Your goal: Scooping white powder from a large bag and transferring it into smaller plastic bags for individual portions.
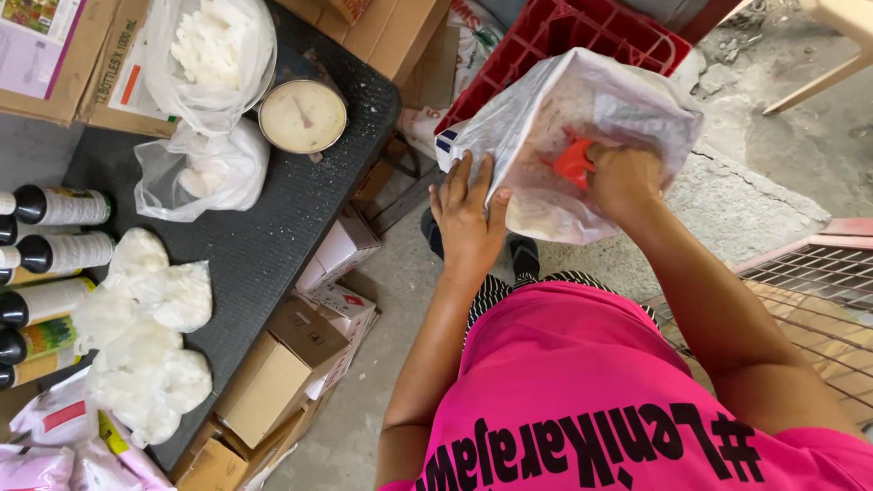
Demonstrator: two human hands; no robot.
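A large white sack (pixel 582 136) is seen in the upper middle of the frame, its mouth open and white grain inside. The sack's near edge is pressed by the left hand (pixel 468 218), whose fingers lie flat and spread on the plastic; nothing is enclosed by that grip. The right hand (pixel 623 177) is sunk into the sack's mouth, its grip closed around a red scoop (pixel 573 164), part of which is hidden by the hand. Behind the sack, at the top of the frame, a red crate (pixel 582 27) is seen.

A dark table (pixel 273 236) fills the left of the frame. A round dial scale (pixel 303 115) is set on it at upper left, with clear bags (pixel 214 55) of white material just beside it. More tied white bags (pixel 145 345) are piled at lower left, beside a row of dark-capped bottles (pixel 45 273) along the left edge. Cardboard boxes (pixel 291 364) are stacked on the floor under the table's edge.
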